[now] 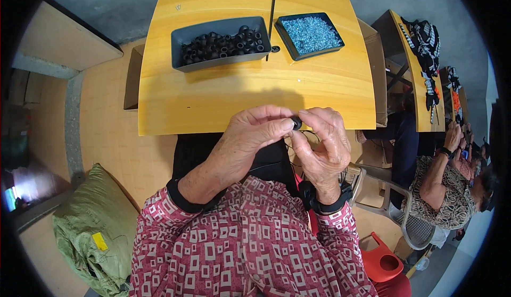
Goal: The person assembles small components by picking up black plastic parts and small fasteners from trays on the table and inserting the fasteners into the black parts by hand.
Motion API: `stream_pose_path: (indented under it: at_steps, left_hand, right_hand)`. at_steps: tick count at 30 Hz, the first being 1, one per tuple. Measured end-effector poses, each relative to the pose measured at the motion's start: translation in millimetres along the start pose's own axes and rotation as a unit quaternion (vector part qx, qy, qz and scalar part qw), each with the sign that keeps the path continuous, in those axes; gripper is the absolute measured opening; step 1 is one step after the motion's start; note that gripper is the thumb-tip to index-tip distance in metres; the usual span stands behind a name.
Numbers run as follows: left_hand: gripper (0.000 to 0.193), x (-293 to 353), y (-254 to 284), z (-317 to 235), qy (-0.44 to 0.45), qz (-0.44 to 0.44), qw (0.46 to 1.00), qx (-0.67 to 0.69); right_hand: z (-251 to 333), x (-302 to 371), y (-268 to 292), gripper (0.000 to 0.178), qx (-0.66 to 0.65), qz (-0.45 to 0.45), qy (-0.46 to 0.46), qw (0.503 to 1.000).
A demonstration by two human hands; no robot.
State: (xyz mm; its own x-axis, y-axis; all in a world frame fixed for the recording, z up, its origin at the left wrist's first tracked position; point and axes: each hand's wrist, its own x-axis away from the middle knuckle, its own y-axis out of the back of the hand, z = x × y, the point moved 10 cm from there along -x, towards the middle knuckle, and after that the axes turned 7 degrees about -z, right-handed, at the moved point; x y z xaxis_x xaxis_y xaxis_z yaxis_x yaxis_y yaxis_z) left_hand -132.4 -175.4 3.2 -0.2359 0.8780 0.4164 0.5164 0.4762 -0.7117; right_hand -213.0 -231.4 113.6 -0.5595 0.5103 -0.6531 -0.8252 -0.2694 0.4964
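Observation:
Just over the table's near edge, my left hand (258, 132) and my right hand (322, 143) meet with closed fingers. Between them they pinch a small round black part (296, 122) with a hollow in it. Farther back, a grey bin (213, 63) holds many black hollow round parts (226, 44) that look like the same kind. To its right stands a dark tray (314, 55) full of small clear bluish pieces (311, 32). A thin black rod (272, 18) lies between the two containers, with a small black ring-shaped piece (275, 48) beside it.
The yellow wooden table (255, 97) ends just in front of me. On the right, another person (442, 190) sits at a second table (410, 68) bearing black-and-white items (423, 42). A green sack (98, 228) stands at lower left, a red plastic stool (383, 262) at lower right.

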Motion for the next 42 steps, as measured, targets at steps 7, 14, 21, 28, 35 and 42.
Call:
stream_pose_path:
  at_steps: [7, 14, 21, 28, 35, 42]
  left_hand:
    - [0.017, -6, 6, -4, -0.045, 0.002, 0.998, -0.047]
    - [0.016, -5, 2, -3, -0.045, -0.001, 0.999, -0.016]
    - [0.02, 0, 2, 1, -0.023, -0.002, 1.0, -0.013]
    - [0.035, 3, -1, -1, -0.03, 0.023, 0.999, 0.013]
    - [0.038, 7, -2, -8, -0.058, 0.009, 0.998, -0.008]
    - [0.038, 9, -3, -7, -0.054, 0.003, 0.998, 0.009]
  right_hand:
    - [-5, 8, -5, 0.038, -0.014, -0.004, -0.051, 0.999]
    - [-3, 1, 0, 0.04, 0.029, 0.005, -0.042, 0.999]
    - [11, 0, 2, 0.044, 0.068, 0.018, 0.067, 0.995]
    - [3, 7, 5, 0.045, 0.037, -0.002, 0.041, 0.998]
    - [6, 10, 5, 0.046, 0.039, -0.019, 0.043, 0.998]
    - [1, 8, 5, 0.043, 0.021, -0.016, 0.022, 0.999]
